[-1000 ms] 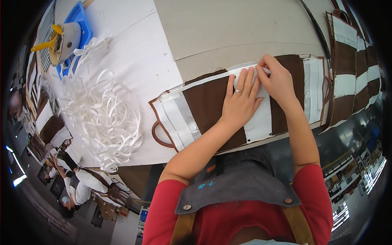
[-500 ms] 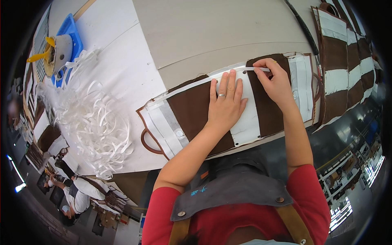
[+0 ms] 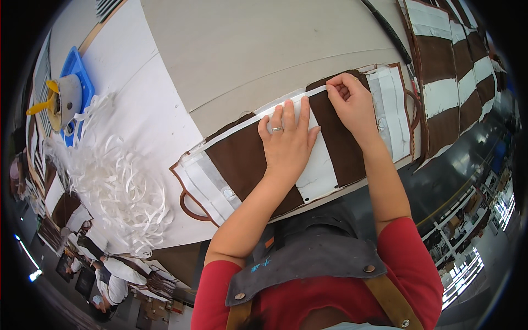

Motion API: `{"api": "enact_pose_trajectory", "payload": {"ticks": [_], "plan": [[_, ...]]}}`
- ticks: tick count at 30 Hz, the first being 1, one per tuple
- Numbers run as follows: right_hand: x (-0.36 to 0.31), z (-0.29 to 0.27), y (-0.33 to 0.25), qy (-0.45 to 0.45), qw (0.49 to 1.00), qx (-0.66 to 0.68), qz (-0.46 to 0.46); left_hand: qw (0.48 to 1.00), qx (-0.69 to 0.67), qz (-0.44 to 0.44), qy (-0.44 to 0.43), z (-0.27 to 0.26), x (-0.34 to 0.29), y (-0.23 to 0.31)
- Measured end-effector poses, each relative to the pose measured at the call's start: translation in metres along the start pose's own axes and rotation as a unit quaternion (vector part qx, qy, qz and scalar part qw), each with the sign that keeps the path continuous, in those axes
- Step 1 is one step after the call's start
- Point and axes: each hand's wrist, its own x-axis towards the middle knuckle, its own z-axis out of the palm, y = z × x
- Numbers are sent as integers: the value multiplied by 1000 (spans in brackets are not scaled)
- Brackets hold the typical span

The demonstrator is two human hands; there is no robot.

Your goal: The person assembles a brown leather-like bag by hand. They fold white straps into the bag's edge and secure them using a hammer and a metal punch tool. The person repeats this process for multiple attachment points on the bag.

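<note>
A brown and white fabric panel [image 3: 236,159], seemingly a bag piece, lies flat at the table's near edge. Brown loop handles stick out at its left end [image 3: 186,204] and its right end. Along its far edge runs a narrow white tape [image 3: 234,132]. My left hand [image 3: 287,146] rests flat on the panel's middle, fingers spread, fingertips against the tape. To its right, my right hand [image 3: 352,107] pinches the tape's right part between thumb and fingers, over the brown section. What lies under my left palm is hidden.
A tangled heap of white tape [image 3: 124,190] covers the table's left side. Behind it, a pot [image 3: 69,102] with yellow-handled tools sits at a blue tray [image 3: 82,71]. More brown and white panels [image 3: 440,104] lie at right, near a black rod [image 3: 388,30]. Another person works far left.
My right hand has moved slightly left along the far edge, and the tape now reaches its fingertips over the brown section. My left hand stays flat on the panel. The whole view has shifted.
</note>
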Motion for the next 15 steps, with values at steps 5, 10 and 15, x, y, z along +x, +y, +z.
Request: {"api": "enact_pose_trajectory", "payload": {"ticks": [5, 10, 15], "plan": [[0, 4, 0, 7, 999, -33, -21, 998, -17, 55, 0, 1, 14, 12], [-1, 4, -4, 2, 998, -52, -30, 996, -42, 77, -1, 12, 18, 14], [4, -10, 5, 56, 996, -65, 25, 996, -48, 71, -20, 14, 17, 18]]}}
